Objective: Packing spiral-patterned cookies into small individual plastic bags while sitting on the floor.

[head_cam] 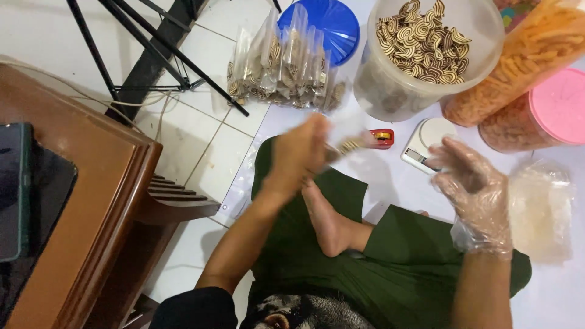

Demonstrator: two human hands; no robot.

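White tiled floor point(201, 146), wooden furniture point(91, 201) left

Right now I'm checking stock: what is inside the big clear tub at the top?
The clear tub holds striped swirl biscuits, piled near its rim. Its cloudy wall hides how deep they go.

Left hand point(298, 152) grips a small cookie bag point(350, 145); gloved right hand point(472, 183) hovers open.

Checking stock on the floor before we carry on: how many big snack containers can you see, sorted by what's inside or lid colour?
Open tub of striped swirl biscuits: 1
Container of orange stick snacks: 1
Container with pink lid: 1
Loose blue lid, beside the packed bags: 1
Total: 3 containers, plus 1 loose lid
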